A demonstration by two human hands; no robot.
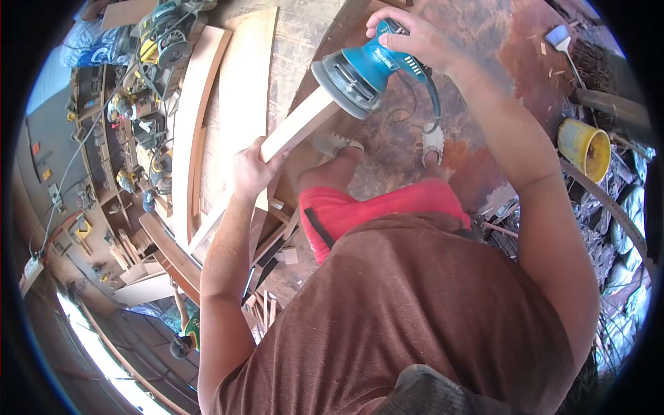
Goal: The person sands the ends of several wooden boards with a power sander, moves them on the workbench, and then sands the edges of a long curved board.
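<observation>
My right hand is wrapped over the top of a teal orbital sander. The sander's round pad rests against the far end of a pale wooden board, and its dark cord hangs down beside my wrist. My left hand grips that board partway along, thumb on one side. The board slants from the sander down toward the lower left, where my forearm hides part of it. Whether the sander is running cannot be seen.
Wide planks and a curved wooden piece lie on the workbench at left. Power tools crowd behind them. A yellow bucket and a brush are at right. Another person is at lower left.
</observation>
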